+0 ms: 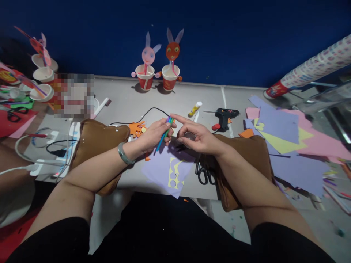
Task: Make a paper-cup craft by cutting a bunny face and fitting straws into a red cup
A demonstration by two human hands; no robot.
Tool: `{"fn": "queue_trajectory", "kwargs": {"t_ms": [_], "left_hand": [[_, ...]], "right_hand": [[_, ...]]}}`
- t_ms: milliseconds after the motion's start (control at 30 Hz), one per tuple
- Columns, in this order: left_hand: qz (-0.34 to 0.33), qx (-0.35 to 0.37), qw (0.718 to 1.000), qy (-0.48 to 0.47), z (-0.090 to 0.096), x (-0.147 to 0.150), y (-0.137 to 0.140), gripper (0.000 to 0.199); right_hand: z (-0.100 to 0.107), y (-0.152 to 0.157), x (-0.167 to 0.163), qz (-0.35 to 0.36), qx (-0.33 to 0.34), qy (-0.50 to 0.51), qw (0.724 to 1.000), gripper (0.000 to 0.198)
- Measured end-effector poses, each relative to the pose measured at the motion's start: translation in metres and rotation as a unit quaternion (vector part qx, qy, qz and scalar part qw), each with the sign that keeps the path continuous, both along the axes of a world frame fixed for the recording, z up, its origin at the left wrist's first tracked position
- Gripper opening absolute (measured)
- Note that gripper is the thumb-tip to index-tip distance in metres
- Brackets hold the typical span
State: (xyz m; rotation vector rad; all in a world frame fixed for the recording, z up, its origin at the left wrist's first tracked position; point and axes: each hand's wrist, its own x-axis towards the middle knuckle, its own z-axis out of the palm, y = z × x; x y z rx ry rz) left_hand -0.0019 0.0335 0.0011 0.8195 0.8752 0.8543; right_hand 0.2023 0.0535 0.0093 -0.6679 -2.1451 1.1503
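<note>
My left hand (157, 135) is closed around a few thin drinking straws (162, 138), blue, green and purple, slanting down to the left. My right hand (196, 137) is beside it, its index finger stretched to the upper ends of the straws. Its thumb and other fingers are bent and apart; I see nothing held in them. A small dark shape under that hand is too unclear to name. Below both hands lie a purple paper sheet (156, 168) and a yellow paper strip with round holes (172, 179). Black-handled scissors (203, 176) rest below my right hand.
Two cups with rabbit figures (145, 82) (168, 82) stand at the back. A glue stick (195, 109) and a black glue gun (226, 118) lie behind my right hand. Brown cushions (95, 142) (252, 157) lie under my forearms. Coloured paper (298, 175) covers the right.
</note>
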Motion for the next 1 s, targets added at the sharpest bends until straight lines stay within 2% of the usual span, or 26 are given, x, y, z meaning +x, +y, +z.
{"fn": "queue_trajectory", "kwargs": {"t_ms": [333,567,767,1000], "left_hand": [[-0.049,0.005,0.999,-0.021,-0.009,-0.003,0.002,0.017],[-0.049,-0.032,0.997,-0.044,-0.003,-0.001,0.0,0.01],[-0.032,-0.064,0.997,-0.035,0.005,0.002,-0.002,0.013],[-0.035,-0.05,0.998,-0.029,0.002,0.001,-0.002,0.014]], "right_hand": [[0.0,0.0,0.001,-0.008,-0.009,0.009,1.0,0.011],[0.001,-0.002,0.003,-0.018,-0.075,0.015,0.997,0.014],[0.002,-0.005,0.0,-0.012,-0.13,0.053,0.99,0.018],[0.001,-0.004,0.002,-0.012,-0.145,0.047,0.988,0.024]]}}
